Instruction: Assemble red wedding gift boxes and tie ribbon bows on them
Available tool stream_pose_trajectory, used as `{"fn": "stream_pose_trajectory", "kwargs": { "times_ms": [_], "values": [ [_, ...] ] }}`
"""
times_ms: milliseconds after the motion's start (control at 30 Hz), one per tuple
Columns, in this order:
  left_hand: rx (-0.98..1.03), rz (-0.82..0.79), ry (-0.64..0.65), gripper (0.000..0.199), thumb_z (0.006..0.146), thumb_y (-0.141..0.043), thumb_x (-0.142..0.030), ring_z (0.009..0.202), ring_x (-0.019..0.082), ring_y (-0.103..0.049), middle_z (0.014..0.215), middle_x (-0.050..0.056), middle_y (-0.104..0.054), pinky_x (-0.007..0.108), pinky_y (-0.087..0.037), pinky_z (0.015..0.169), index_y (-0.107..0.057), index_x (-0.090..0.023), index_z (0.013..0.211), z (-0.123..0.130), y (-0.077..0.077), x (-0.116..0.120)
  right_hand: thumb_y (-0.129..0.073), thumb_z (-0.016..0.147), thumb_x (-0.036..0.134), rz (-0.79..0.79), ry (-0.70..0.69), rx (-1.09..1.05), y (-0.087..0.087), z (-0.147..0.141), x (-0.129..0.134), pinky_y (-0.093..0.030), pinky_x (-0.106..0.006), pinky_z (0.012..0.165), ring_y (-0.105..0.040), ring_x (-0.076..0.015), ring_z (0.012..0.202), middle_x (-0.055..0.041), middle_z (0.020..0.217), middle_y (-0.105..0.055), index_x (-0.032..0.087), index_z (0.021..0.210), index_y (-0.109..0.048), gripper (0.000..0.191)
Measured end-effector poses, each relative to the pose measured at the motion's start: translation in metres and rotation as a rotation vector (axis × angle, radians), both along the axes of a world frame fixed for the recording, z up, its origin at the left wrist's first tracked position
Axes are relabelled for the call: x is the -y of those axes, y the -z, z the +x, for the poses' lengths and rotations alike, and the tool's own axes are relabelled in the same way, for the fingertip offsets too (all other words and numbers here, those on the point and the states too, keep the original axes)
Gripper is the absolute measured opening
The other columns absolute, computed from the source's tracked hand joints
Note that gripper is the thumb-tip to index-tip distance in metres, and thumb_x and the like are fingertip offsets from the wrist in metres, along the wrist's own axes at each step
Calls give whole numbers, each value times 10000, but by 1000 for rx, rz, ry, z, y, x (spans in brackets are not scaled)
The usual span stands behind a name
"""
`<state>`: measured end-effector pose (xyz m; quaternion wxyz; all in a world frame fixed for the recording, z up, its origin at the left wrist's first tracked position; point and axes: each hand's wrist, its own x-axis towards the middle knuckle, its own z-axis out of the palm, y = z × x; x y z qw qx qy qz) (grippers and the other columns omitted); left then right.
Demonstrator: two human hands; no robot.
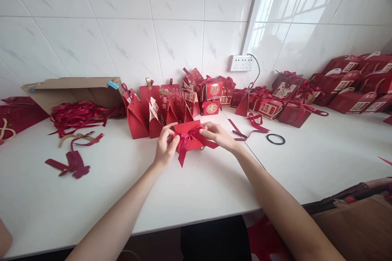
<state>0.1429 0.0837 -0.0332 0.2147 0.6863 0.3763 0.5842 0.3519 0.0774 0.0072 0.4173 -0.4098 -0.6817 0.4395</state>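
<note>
Head: red box (192, 144) between 2 hands (165, 147) (218, 134)

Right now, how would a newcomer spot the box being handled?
Find the white table below the tiled wall, then the upright red boxes near its back. Just in front, the left hand and right hand hold a red box. Only this one is held, its ribbon bow facing the camera.
</note>
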Motion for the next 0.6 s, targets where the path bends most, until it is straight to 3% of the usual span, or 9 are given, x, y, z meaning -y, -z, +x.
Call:
{"fn": "stream_pose_trajectory", "kwargs": {
  "times_ms": [133, 267, 433, 600],
  "values": [
    [9, -2, -4, 260, 827, -489, -396, 900, 210, -589, 1169, 92, -568, 325, -485, 688, -448, -191, 673, 0, -2, 0, -618, 743, 489, 8, -24, 12, -1, 0, 1, -373, -239, 585, -467, -97, 633, 11, 736, -509, 175, 612, -433, 387],
    [-7, 9, -16, 238, 804, -521, -343, 710, 152, -559, 1128, 83, -581, 296, -454, 611, -439, -185, 646, 1, -3, 0, -601, 760, 530, -93, -1, -135, -1, -2, 2, -455, -270, 695, -556, -139, 784, -11, 823, -558, 181, 698, -460, 381],
    [0, 50, 11, 201, 783, -535, -299, 874, 190, -582, 1092, 89, -587, 290, -472, 678, -453, -185, 639, 2, -4, 1, -636, 718, 548, -89, 83, -175, 0, -7, 1, -467, -284, 720, -579, -149, 807, -29, 844, -587, 176, 676, -443, 420],
    [14, 11, -40, 212, 780, -535, -320, 801, 164, -581, 1081, 82, -593, 266, -455, 630, -462, -180, 639, 1, -4, -1, -630, 732, 485, -23, 9, -61, 0, -1, -1, -418, -263, 673, -569, -137, 784, -62, 1000, -596, 157, 613, -463, 387]
  ]
}}
